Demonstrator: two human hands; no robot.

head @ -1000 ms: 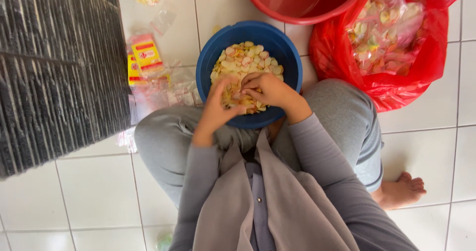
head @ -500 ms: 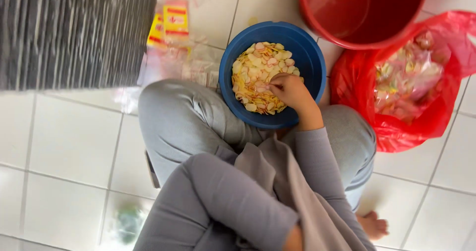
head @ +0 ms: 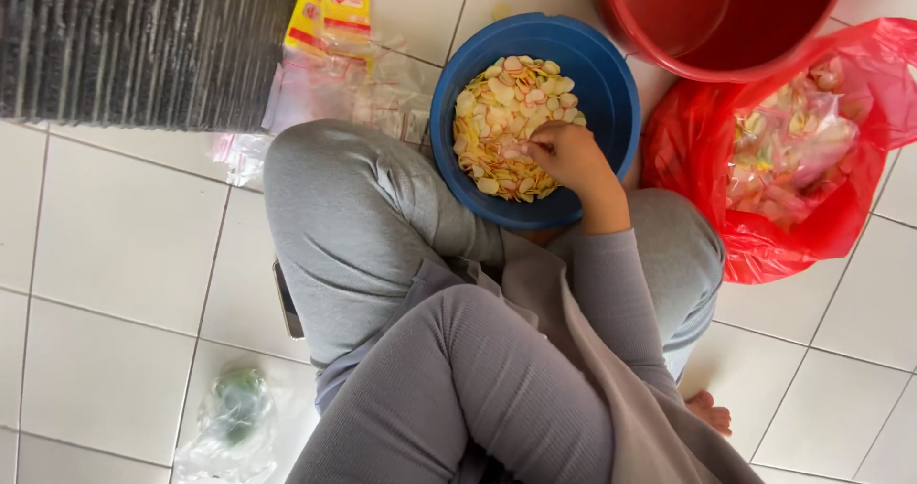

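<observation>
A blue bowl stands on the tiled floor in front of my crossed legs, holding a heap of thin yellow, white and pink crackers. My right hand rests in the bowl at the near right side of the heap. Its fingers are curled and pinched on a few crackers. My left sleeve bends across my lap toward the lower left. The left hand itself is out of the frame.
A red bucket stands beyond the bowl at top right. A red plastic bag of packed crackers lies to the right. Yellow packets and clear bags lie at left, beside a dark ribbed mat. A small clear bag lies bottom left.
A second ago both hands were together over the bowl. The left hand has pulled back out of view, and the right hand stays in the crackers. The view has swung to the left.
</observation>
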